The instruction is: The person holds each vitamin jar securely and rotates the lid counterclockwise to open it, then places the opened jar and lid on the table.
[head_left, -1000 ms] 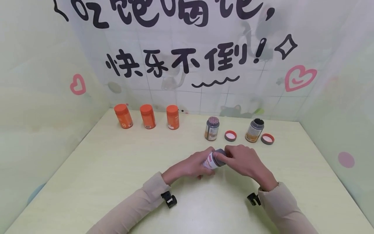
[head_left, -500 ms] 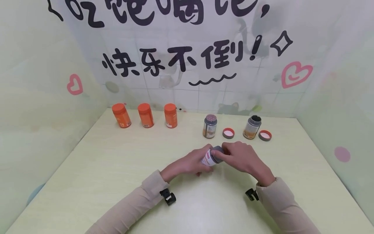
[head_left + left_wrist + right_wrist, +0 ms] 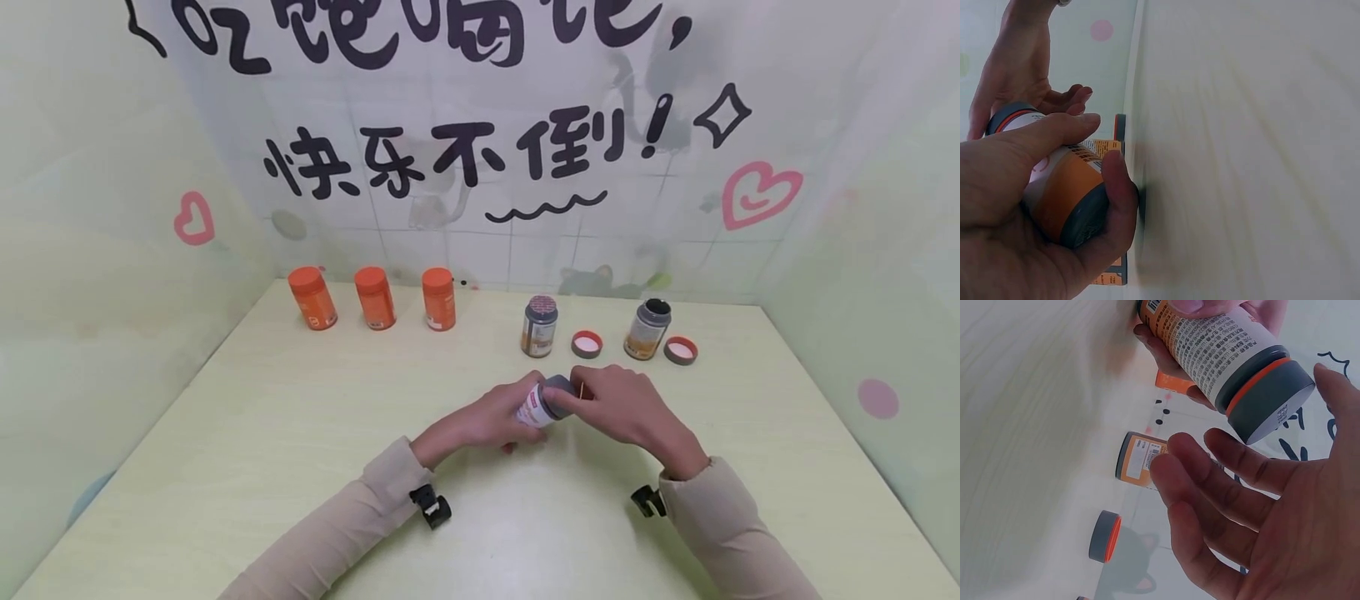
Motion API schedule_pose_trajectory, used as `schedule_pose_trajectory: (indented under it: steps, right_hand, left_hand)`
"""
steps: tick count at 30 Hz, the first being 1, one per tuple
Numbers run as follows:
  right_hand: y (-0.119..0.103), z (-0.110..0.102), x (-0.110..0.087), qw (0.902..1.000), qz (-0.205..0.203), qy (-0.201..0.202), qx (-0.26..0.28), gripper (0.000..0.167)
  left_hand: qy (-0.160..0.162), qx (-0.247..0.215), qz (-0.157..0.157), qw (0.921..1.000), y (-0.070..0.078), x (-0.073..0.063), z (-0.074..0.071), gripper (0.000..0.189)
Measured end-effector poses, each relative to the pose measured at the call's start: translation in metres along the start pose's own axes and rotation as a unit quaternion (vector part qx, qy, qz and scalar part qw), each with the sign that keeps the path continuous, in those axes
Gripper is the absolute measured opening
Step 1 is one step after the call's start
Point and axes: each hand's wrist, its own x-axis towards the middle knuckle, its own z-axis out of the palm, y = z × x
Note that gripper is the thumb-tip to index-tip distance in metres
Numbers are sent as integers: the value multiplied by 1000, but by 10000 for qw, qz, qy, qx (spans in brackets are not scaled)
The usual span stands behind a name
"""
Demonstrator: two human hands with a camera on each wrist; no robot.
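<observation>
My left hand (image 3: 498,417) grips a supplement bottle (image 3: 534,408) round its body, above the table. The bottle is tilted, its dark grey cap (image 3: 1272,403) towards my right hand (image 3: 622,404). In the left wrist view its orange label (image 3: 1069,190) and dark base show between thumb and fingers. An orange ring (image 3: 1260,382) runs between cap and neck. My right hand is at the cap: the thumb lies along its side, and the other fingers (image 3: 1222,500) are spread, loosely bent and apart from it in the right wrist view.
Behind my hands stand two uncapped bottles, one with a patterned seal (image 3: 543,305) and one with a dark mouth (image 3: 648,329). Upturned caps (image 3: 587,343) (image 3: 681,350) lie beside them. Three orange bottles (image 3: 377,298) stand at the back left, before a printed wall sheet.
The head view has shifted slightly. Both hands stay at the bottle in nearly the same place; a narrow gap now shows between the cap and my right fingers.
</observation>
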Motion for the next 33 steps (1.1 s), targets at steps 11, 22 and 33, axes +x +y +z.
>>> schedule_pose_trajectory:
  steps: [11, 22, 33]
  right_hand:
    - [-1, -2, -1, 9997, -88, -213, 127, 47]
    - [-2, -1, 1, 9998, 14, -176, 83, 52]
    - [-1, -4, -1, 9997, 24, -218, 78, 47]
  left_hand:
    - [-23, 8, -22, 10000, 0, 0, 0, 50]
    - [28, -8, -67, 10000, 2, -3, -2, 51]
    - [24, 4, 21, 10000, 0, 1, 1, 51]
